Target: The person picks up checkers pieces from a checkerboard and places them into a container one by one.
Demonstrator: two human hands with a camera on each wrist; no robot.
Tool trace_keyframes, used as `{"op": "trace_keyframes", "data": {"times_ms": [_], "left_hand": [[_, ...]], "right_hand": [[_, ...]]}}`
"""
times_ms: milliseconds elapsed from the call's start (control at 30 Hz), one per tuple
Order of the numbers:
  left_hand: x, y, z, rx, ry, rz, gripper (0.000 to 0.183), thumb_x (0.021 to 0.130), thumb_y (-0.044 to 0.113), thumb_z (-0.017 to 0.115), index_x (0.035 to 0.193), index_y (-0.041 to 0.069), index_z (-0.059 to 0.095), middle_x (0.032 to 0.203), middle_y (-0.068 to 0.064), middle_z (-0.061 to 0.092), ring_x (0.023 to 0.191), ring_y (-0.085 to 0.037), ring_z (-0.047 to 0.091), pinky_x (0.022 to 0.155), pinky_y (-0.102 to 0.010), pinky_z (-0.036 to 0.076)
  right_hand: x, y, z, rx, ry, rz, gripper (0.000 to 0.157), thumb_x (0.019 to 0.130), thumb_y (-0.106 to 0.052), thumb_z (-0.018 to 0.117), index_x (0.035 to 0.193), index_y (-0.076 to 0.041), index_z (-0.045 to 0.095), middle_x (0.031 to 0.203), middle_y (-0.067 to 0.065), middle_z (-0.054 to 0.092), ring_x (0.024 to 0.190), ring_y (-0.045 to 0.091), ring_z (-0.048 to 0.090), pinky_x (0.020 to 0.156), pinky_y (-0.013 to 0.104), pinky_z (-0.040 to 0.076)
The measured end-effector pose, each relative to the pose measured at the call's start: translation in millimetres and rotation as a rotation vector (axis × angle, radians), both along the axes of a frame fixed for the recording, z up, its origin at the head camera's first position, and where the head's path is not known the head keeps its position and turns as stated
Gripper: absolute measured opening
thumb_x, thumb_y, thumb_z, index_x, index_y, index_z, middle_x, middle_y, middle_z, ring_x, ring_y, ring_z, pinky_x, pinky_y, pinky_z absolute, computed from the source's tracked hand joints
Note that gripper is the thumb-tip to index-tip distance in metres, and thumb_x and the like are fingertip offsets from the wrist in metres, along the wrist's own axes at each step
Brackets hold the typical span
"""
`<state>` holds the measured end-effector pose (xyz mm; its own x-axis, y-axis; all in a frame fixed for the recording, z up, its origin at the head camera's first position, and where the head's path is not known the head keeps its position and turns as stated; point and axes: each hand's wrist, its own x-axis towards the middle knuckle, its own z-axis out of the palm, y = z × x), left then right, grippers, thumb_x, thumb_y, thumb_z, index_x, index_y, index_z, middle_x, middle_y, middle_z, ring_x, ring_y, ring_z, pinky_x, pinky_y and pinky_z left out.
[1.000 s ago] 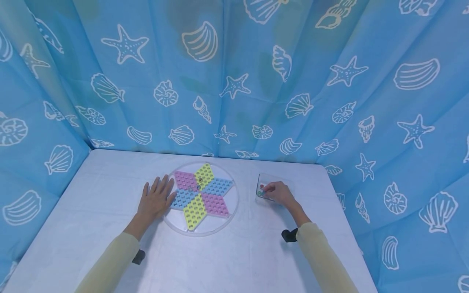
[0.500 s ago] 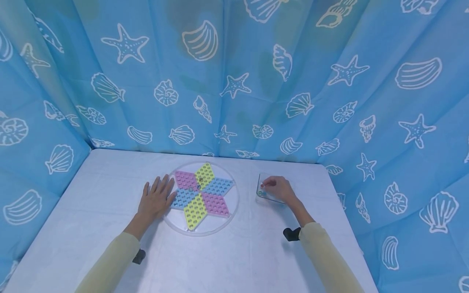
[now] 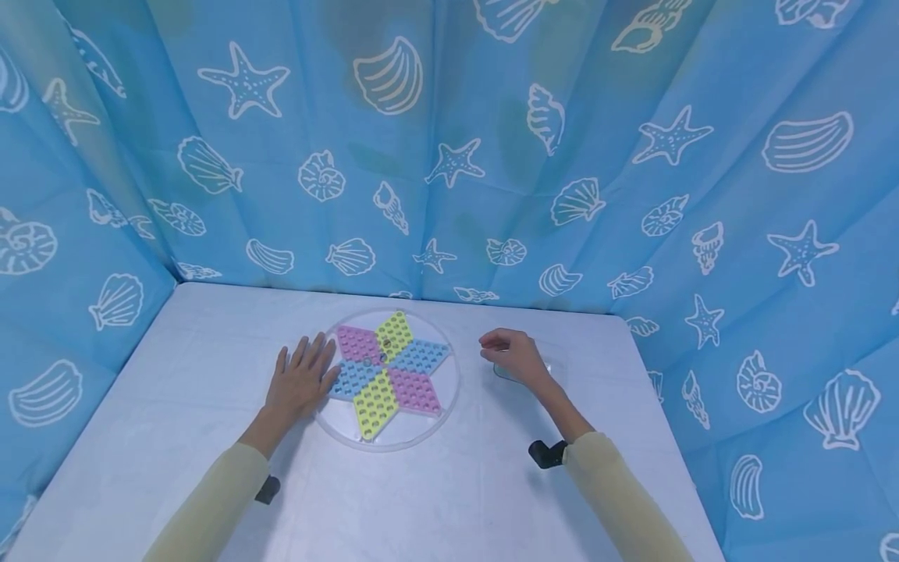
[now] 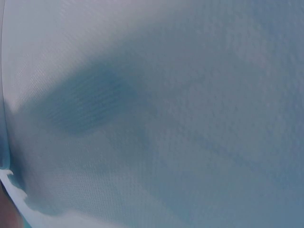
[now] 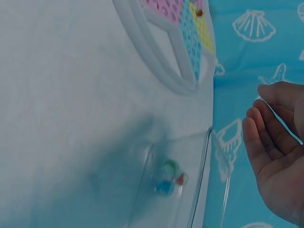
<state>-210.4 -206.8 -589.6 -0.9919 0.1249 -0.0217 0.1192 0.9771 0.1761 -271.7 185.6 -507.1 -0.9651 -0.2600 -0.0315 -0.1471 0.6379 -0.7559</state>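
My left hand [image 3: 296, 378] lies with fingers spread at the left edge of a round Chinese checkers board [image 3: 428, 425] with a pink, yellow and blue star. A few marbles [image 3: 386, 343] sit near the star's middle. To the right, my right hand [image 3: 516, 355] hovers over a clear box [image 3: 558, 359], thumb and fingertips close together. No marble shows between those fingertips in the right wrist view; whether one is hidden there I cannot tell. Within the box are a green marble [image 5: 170, 167], a blue marble [image 5: 165, 188] and a red marble [image 5: 181, 179].
White cloth covers the table [image 3: 435, 499]. A blue curtain [image 3: 485, 195] with white shells and starfish hangs behind it and along the sides. The left wrist view shows only blurred cloth in shadow.
My right hand has risen out of the clear box and shifted a little left, towards the board. My left hand stays where it was.
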Motion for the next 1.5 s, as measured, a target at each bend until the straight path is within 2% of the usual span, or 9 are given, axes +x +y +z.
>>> {"op": "trace_keyframes", "data": {"times_ms": [333, 767, 1000, 1500], "left_hand": [[0.4, 1, 4.6, -0.008, -0.013, 0.002, 0.070, 0.105, 0.049, 0.036, 0.160, 0.009, 0.018, 0.165, -0.017, 0.011, 0.150, -0.040, 0.005, 0.118, -0.060, -0.003], [-0.8, 0, 1.5, -0.003, -0.006, 0.007, 0.070, 0.104, 0.049, 0.037, 0.160, 0.010, 0.019, 0.165, -0.016, 0.011, 0.150, -0.040, 0.005, 0.118, -0.060, -0.003], [-1.2, -1, 1.1, -0.007, 0.000, 0.006, 0.071, 0.104, 0.050, 0.036, 0.160, 0.010, 0.019, 0.165, -0.016, 0.011, 0.150, -0.040, 0.005, 0.118, -0.060, -0.001], [-0.5, -1, 3.3, 0.007, -0.005, 0.003, 0.071, 0.104, 0.050, 0.037, 0.160, 0.010, 0.019, 0.165, -0.016, 0.011, 0.150, -0.040, 0.005, 0.118, -0.060, -0.002]], "right_hand": [[7.7, -39, -0.2, -0.104, 0.044, 0.046, 0.021, 0.092, -0.006, 0.071, 0.112, -0.002, 0.072, 0.104, 0.006, 0.071, 0.098, 0.022, 0.067, 0.087, 0.035, 0.057], [0.4, -85, -17.5, -0.114, 0.018, 0.135, 0.023, 0.094, -0.009, 0.070, 0.115, -0.001, 0.072, 0.109, 0.012, 0.072, 0.098, 0.021, 0.067, 0.088, 0.033, 0.056], [-6.3, -104, -25.5, -0.098, -0.012, 0.119, 0.027, 0.094, -0.011, 0.069, 0.120, -0.003, 0.070, 0.114, 0.012, 0.071, 0.102, 0.020, 0.066, 0.091, 0.033, 0.054], [-21.6, -136, -42.2, -0.051, -0.042, 0.030, 0.026, 0.094, -0.015, 0.071, 0.119, -0.008, 0.071, 0.112, 0.004, 0.071, 0.101, 0.017, 0.065, 0.090, 0.030, 0.054]]}}
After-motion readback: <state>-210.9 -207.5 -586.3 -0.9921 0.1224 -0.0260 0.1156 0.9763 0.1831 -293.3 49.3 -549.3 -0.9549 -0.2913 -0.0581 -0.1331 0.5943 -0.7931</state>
